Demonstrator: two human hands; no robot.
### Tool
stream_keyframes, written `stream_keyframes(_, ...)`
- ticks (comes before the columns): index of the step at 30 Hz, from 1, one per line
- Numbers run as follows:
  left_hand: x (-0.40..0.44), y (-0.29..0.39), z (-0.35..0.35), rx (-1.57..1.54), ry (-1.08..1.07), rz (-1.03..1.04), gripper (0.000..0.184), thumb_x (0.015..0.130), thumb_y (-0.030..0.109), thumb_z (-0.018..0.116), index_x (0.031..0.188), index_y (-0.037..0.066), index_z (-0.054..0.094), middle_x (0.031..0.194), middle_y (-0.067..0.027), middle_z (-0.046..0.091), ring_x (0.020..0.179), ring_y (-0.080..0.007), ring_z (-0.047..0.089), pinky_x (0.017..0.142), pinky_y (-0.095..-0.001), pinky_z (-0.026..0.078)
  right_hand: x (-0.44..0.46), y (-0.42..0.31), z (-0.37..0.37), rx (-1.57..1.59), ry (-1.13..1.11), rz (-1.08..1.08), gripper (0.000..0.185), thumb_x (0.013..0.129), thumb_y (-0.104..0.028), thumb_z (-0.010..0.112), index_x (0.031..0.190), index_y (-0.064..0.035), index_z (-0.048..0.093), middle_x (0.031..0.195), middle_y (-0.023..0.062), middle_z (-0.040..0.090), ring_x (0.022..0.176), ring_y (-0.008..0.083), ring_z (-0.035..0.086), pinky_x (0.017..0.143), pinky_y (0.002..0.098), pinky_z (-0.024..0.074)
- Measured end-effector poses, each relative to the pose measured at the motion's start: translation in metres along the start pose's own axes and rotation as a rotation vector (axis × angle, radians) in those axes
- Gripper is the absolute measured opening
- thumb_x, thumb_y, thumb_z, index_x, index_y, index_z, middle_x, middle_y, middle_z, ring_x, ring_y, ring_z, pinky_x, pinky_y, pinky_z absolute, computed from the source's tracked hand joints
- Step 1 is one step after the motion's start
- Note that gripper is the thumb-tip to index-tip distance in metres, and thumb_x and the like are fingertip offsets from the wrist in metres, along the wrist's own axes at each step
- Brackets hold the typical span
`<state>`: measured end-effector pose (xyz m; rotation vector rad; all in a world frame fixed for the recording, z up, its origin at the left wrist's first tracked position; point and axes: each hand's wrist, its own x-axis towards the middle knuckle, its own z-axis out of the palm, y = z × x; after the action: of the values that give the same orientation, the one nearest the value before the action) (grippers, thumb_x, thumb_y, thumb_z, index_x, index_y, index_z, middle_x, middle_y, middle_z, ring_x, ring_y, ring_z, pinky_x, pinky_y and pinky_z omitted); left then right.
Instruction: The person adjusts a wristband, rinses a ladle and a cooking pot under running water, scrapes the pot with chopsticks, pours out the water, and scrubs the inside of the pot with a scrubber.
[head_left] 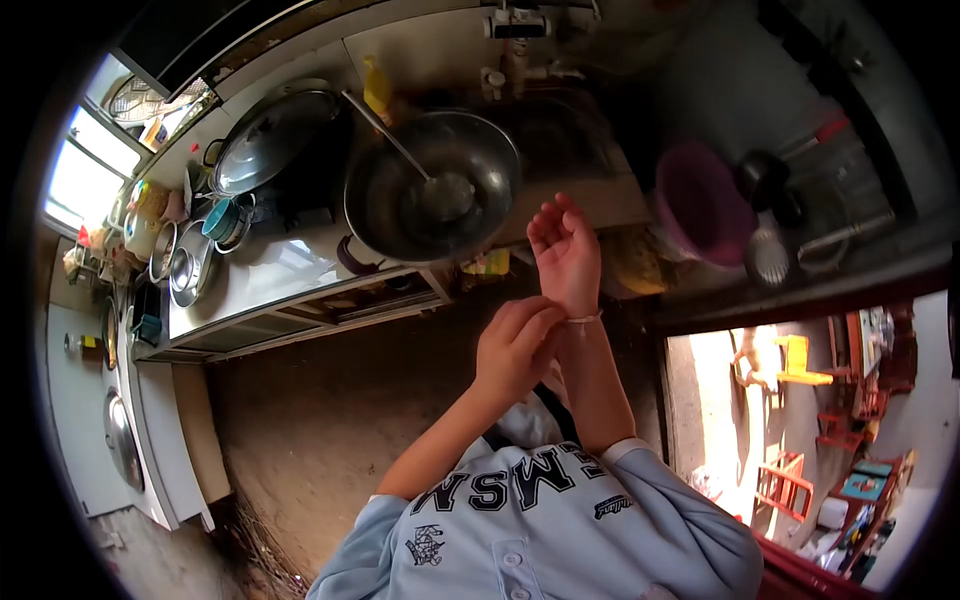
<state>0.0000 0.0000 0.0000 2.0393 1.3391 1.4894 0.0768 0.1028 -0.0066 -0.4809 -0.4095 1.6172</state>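
Well, the floor (330, 420) gives the forearms open room below the worktop (280, 270), though the right hand (567, 255) appears close to its front edge, where a metal basin (385, 220) carries a ladle (445, 197). The right palm faces up, fingers loosely curled around nothing. The left hand (515, 345) gathers its fingers narrowly at the right wrist; whether they pinch, I can't tell. The thin band (585, 319) already circles that wrist; whether it's fastened doesn't show.

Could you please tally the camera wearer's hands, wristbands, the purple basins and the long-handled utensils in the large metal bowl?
Hands, left hand and right hand: 2
Wristband: 1
Purple basin: 1
Long-handled utensil in the large metal bowl: 1
Total: 5
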Motion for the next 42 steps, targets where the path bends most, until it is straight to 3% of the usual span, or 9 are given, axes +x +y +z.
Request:
stream_keyframes(9,0.086,-0.067,0.097,0.287,0.102,-0.156,0.018,0.07,0.002,0.061,0.086,0.004,0.053,0.09,-0.0106,0.055,0.082,-0.0303,0.053,0.072,-0.0399,0.044,0.166,-0.013,-0.017,0.126,0.148,0.149,0.019,0.082,-0.008,0.054,0.101,-0.0033,0.055,0.082,0.0053,0.058,0.075,0.0142,0.054,0.073,0.028,0.0479)
stream_keyframes(15,0.146,-0.072,0.116,0.391,0.109,-0.077,0.021,0.068,0.006,0.062,0.087,0.005,0.054,0.083,-0.0077,0.052,0.081,-0.0266,0.052,0.073,-0.039,0.043,0.206,-0.018,-0.009,-1.143,-0.376,-0.349,0.02,0.082,-0.002,0.055,0.102,-0.0038,0.053,0.087,0.0049,0.056,0.073,0.0123,0.056,0.068,0.0263,0.0479)
stream_keyframes(19,0.152,-0.08,0.11,0.404,0.002,0.086,0.019,0.068,0.004,0.062,0.086,0.005,0.054,0.087,-0.0075,0.055,0.078,-0.0268,0.053,0.071,-0.0372,0.044,0.225,-0.024,0.002,-1.435,-0.439,-0.649,0.024,0.077,-0.001,0.057,0.099,-0.0044,0.052,0.091,0.0109,0.056,0.072,0.0238,0.059,0.063,0.0324,0.0493)
stream_keyframes(25,0.146,-0.087,0.079,0.295,0.075,0.13,0.024,0.062,0.0,0.064,0.085,0.004,0.056,0.082,-0.0062,0.057,0.068,-0.0228,0.055,0.065,-0.0337,0.046,0.212,-0.043,0.059,-1.255,-0.488,-0.454,0.024,0.074,0.0,0.059,0.098,-0.005,0.055,0.087,0.0088,0.058,0.073,0.0195,0.06,0.066,0.0291,0.049)
stream_keyframes(28,0.127,-0.086,0.052,-0.285,0.302,-0.355,0.011,0.072,-0.007,0.055,0.08,0.0,0.056,0.079,-0.0082,0.058,0.066,-0.0176,0.054,0.061,-0.0258,0.044,0.178,-0.038,0.092,-1.341,-0.719,-0.458,0.016,0.076,-0.006,0.06,0.091,-0.0068,0.055,0.081,0.0067,0.058,0.072,0.0205,0.06,0.064,0.0316,0.0487)
stream_keyframes(30,0.123,-0.089,0.03,-0.391,0.775,-0.572,0.009,0.078,-0.005,0.05,0.082,0.0,0.056,0.079,-0.0051,0.057,0.071,-0.0131,0.052,0.064,-0.0246,0.043,0.156,-0.034,0.108,-1.417,-0.933,-0.469,0.013,0.075,-0.01,0.06,0.087,-0.0077,0.055,0.078,0.0058,0.057,0.07,0.0204,0.06,0.062,0.0324,0.0477)
stream_keyframes(35,0.148,-0.062,-0.073,-0.02,1.038,-0.05,0.008,0.079,0.002,0.043,0.079,0.003,0.05,0.077,-0.0076,0.054,0.071,-0.0176,0.05,0.073,-0.0296,0.042,0.114,-0.012,0.111,-1.785,-1.428,-0.631,0.011,0.07,-0.015,0.062,0.077,-0.0097,0.055,0.072,0.003,0.055,0.067,0.0181,0.058,0.059,0.0322,0.0436)
stream_keyframes(39,0.173,-0.012,-0.087,0.098,0.043,-0.055,0.017,0.065,0.008,0.06,0.082,0.004,0.062,0.075,-0.0071,0.054,0.071,-0.0196,0.051,0.069,-0.0323,0.044,0.1,-0.004,0.122,-2.184,-1.985,-0.293,0.014,0.076,-0.02,0.06,0.087,-0.0099,0.061,0.081,0.0009,0.06,0.083,0.0123,0.059,0.07,0.0284,0.0416)
stream_keyframes(42,0.182,-0.02,-0.069,0.079,-0.147,-0.035,0.032,0.061,0.013,0.069,0.092,0.007,0.064,0.077,-0.006,0.056,0.069,-0.0218,0.051,0.063,-0.0319,0.044,0.089,-0.005,0.13,-2.248,-2.257,-0.185,0.014,0.077,-0.02,0.06,0.087,-0.0101,0.061,0.081,0.0011,0.06,0.083,0.0126,0.059,0.07,0.0288,0.0416)
